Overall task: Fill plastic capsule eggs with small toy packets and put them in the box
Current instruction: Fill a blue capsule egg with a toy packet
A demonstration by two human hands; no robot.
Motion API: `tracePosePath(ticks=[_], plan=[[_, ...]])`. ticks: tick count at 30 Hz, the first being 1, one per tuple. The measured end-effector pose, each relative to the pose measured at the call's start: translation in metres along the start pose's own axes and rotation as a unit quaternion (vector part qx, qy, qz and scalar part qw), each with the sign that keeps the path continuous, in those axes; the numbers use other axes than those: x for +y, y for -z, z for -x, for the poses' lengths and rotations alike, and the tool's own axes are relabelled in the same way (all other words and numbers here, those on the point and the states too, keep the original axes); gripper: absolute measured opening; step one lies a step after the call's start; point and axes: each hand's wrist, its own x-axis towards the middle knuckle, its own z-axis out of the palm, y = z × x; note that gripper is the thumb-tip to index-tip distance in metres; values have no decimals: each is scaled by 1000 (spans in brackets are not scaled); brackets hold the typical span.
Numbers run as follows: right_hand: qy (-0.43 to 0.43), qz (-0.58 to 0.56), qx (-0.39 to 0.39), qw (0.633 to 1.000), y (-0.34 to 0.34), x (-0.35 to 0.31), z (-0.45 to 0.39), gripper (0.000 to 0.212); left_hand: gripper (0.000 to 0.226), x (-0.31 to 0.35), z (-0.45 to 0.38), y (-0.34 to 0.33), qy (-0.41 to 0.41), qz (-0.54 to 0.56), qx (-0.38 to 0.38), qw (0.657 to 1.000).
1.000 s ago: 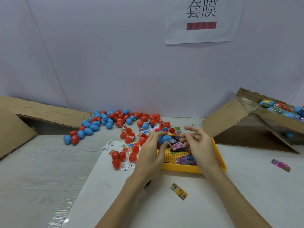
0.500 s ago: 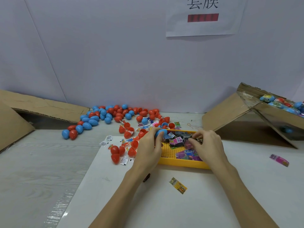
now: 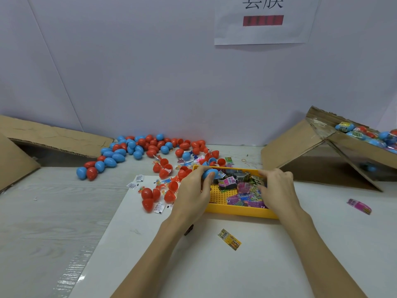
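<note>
My left hand (image 3: 192, 195) grips a blue capsule egg half (image 3: 209, 173) over the left end of the yellow tray (image 3: 236, 211). Small toy packets (image 3: 242, 190) in pink, green and black lie heaped in the tray. My right hand (image 3: 277, 190) rests on the packets at the tray's right side, fingers curled down into them; what they pinch is hidden. A pile of red and blue capsule eggs (image 3: 137, 151) spreads across the table behind and left of the tray. The cardboard box (image 3: 354, 147) at the right holds wrapped eggs.
A loose yellow packet (image 3: 229, 239) lies on the white sheet in front of the tray, and a pink packet (image 3: 359, 206) at the right. Open red egg halves (image 3: 150, 197) and small paper slips sit left of the tray. Flattened cardboard (image 3: 49, 136) lies at the left.
My right hand has dropped from above the tray into the packets and shifted right. My left hand has kept the blue egg half at the tray's left end.
</note>
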Motion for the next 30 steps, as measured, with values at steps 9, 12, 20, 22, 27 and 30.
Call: tracePosePath(ticks=[9,12,20,22,27,30], plan=[[11,-63,40,997,-2,1,-2,14,29,0,-1,-1,3,-10,-16,1000],[12,-25,15,1000,-2,0,-1,31,29,-1,0,-1,4,-8,-20,1000],[25,-74,16,997,-3,-3,0,23,31,1,0,0,6,-10,-30,999],[33,-79,16,996,-4,-3,0,26,30,1,0,0,6,-10,-29,1000],[36,-105,58,992,-4,-10,3,24,31,1,0,1,6,-7,-28,1000],[41,-155,70,985,-1,-14,2,19,30,2,1,2,2,-4,-23,1000]])
